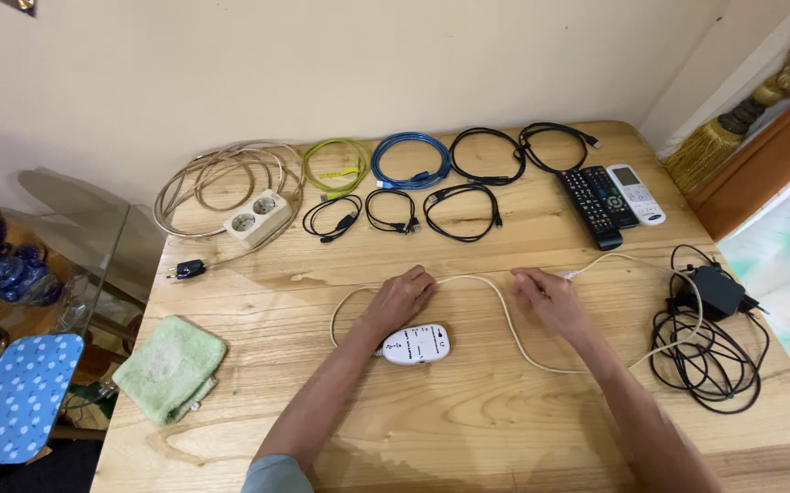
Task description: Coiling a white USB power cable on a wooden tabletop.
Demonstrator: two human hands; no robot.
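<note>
**Both hands on the cream cable**

Here, seen from the head camera, the left hand (pixel 401 297) and right hand (pixel 546 294) each pinch the cream cable (pixel 505 319) with narrowed fingers, holding a short stretch taut between them so its slack falls in loops on the wooden table (pixel 468 429). Its white oval box (pixel 416 344) lies just below the left hand. Coiled cables (pixel 410 161) line the far edge, sorted apart; a black adapter (pixel 716 290) with tangled cord sits right, a green cloth (pixel 169 367) left
</note>
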